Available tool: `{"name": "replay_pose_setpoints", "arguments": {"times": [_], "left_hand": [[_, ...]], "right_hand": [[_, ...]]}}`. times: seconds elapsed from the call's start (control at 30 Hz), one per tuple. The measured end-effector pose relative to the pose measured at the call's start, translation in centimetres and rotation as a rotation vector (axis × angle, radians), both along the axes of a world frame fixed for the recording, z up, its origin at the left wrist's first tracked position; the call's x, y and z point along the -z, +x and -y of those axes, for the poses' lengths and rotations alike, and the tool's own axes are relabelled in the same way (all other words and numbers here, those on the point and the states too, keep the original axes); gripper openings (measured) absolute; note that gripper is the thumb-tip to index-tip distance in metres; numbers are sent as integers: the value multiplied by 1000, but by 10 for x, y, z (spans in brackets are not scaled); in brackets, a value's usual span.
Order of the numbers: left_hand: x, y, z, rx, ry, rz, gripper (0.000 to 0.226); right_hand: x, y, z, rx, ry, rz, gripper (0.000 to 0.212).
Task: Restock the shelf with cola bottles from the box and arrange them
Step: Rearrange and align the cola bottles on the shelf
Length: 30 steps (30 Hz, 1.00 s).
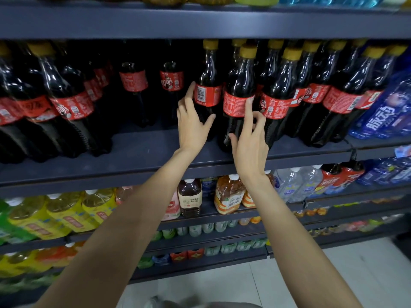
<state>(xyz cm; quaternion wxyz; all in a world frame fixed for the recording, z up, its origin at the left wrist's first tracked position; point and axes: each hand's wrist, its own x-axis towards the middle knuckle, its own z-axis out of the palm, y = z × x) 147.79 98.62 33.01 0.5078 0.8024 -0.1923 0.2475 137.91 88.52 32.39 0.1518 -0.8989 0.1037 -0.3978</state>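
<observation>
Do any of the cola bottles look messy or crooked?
A bit. Two bottles stand far back behind a bare stretch of shelf, while the bottle at the left hand shows its barcode, not its logo.

my one head view looks forward at the cola shelf (155, 152) from close range, floor (222, 285) at 6 o'clock.

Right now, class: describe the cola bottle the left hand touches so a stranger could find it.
Find the dark middle shelf of cola. At the gap's right edge stands the bottle under the left hand. Unlike its neighbours, its red label shows a white barcode panel.
</observation>
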Motion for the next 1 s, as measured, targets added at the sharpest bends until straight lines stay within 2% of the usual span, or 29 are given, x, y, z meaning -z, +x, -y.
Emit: {"name": "replay_pose_setpoints", "arguments": {"times": [0.07, 0.2, 0.27, 0.37, 0.5, 0.63, 0.7, 0.8, 0.87, 0.93, 1.0], "left_hand": [[-1, 0, -6, 46, 3, -14, 87], [-5, -13, -32, 148, 37, -28, 71], [-1, -17, -61, 42, 121, 70, 55], [9, -11, -111, -216, 199, 188, 42], [16, 17, -144, -386, 286, 142, 50], [21, 50, -139, -358, 327, 9, 84], [23, 67, -135, -333, 342, 13, 92], [23, 86, -129, -289, 351, -4, 97], [23, 94, -125, -277, 360, -29, 98], [24, 95, -123, -281, 352, -40, 98], [24, 93, -126, -307, 360, -18, 98]], "right_hand": [[2, -3, 1, 9, -9, 16, 81], [0, -14, -13, -65, -87, 183, 48], [-3, -13, -30, -191, -161, 221, 36], [-3, 9, -54, -380, -280, 169, 31], [1, 62, -84, -536, -334, 10, 37], [13, 114, -100, -433, -457, -159, 56], [20, 139, -99, -337, -639, -173, 51], [25, 168, -92, -204, -993, -118, 30], [26, 180, -85, -106, -1183, -178, 28], [27, 187, -79, -8, -1289, -259, 28], [27, 188, -77, 3, -1293, -327, 27]]}}
